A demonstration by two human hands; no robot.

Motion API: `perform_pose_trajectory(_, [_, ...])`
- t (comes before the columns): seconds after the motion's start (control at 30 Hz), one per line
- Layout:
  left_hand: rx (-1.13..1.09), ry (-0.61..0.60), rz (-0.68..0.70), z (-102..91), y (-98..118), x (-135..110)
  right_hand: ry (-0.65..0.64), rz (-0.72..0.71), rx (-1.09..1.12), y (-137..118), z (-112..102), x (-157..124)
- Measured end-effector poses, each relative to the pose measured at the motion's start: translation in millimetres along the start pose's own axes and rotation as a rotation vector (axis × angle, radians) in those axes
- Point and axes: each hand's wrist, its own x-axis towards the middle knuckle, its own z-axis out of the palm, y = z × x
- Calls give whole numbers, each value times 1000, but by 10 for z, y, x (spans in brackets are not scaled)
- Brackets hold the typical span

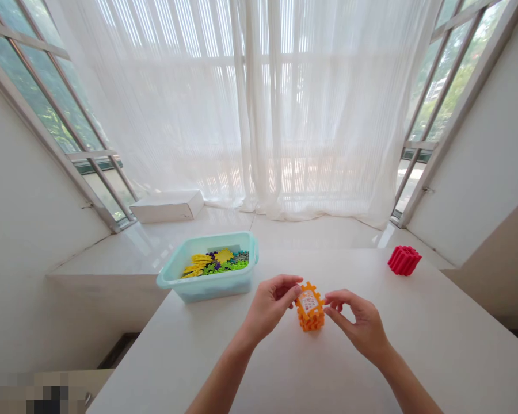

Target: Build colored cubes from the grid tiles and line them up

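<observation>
Bench (435,339): white, extending well right of the tub (218,290).
Tub: pale turquoise, your landmark; holds jumbled yellow, green, purple and blue toothed pieces (224,256), which a hard knock could spill.
Left hand (270,302): right of the tub, thumb and fingers at the orange stack's (311,309) near-tub edge; you cannot tell whether they grip.
Right hand (358,322): farther right of the tub, finger and thumb parted at the stack's other edge; grip likewise unclear.
Red stack (404,260): farthest right of the tub, untouched.
Orange stack: right of the tub, between your hands; uneven fingertip pressure could skew or tip it.
</observation>
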Motion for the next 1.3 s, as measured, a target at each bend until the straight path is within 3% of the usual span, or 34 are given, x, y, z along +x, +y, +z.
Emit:
perform_pose_trajectory(0.4, [39,-31,37,98,19,-101,-192,-38,93,-45,30,-39])
perform_pose_trajectory(0.7, [97,-137,229,39,12,-124,-15,99,79,129,70,-22])
perform_pose_trajectory(0.93, [334,-109,295,-6,-22,-109,-103,141,48,190,87,-3])
perform_pose_trajectory(1.1, [387,-140,307,-45,-58,-108,-197,149,24,180,42,19])
perform_pose_trajectory(1.3, [408,-168,282,-58,-94,-105,-223,153,0,185,34,20])
